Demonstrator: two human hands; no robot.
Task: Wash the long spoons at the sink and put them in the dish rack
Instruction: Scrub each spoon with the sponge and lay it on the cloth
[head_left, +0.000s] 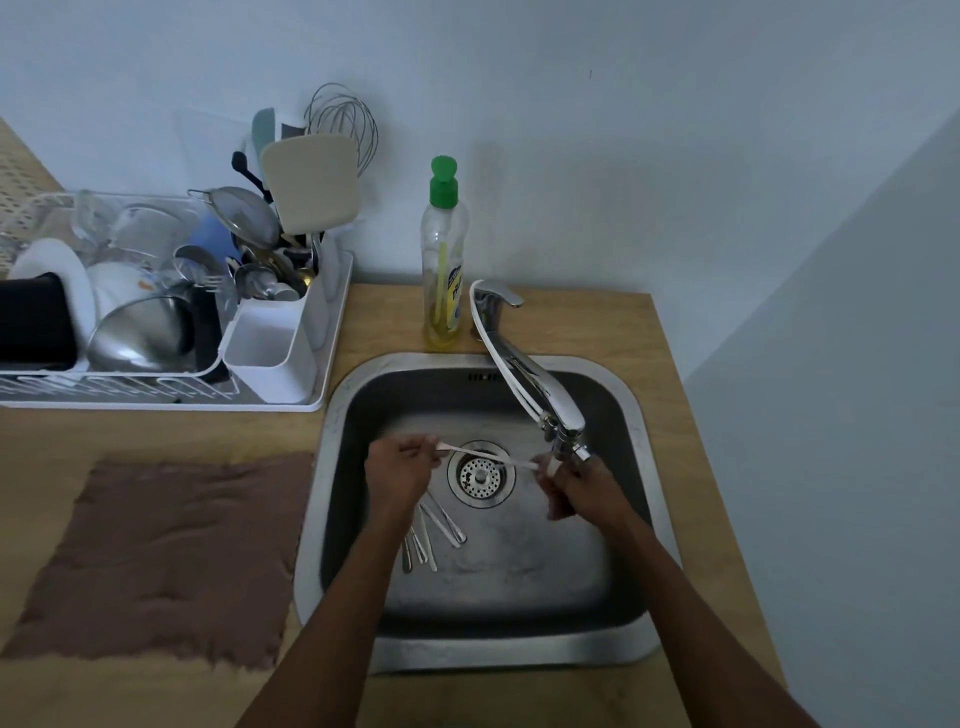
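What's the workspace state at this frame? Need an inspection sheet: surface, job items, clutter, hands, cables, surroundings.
Surface: wooden counter with inset steel sink; brown mat left of the sink.
Job's things: long spoon held across the drain near the faucet spout; other spoons lying in the basin; dish rack on the counter left of the sink, crowded.
Clutter: soap bottle upright behind the sink.
Hands: left hand grips one end of the long spoon; right hand grips the other end, below the spout.
Cables: nothing seen.
Surroundings: plain pale wall; running water cannot be told.
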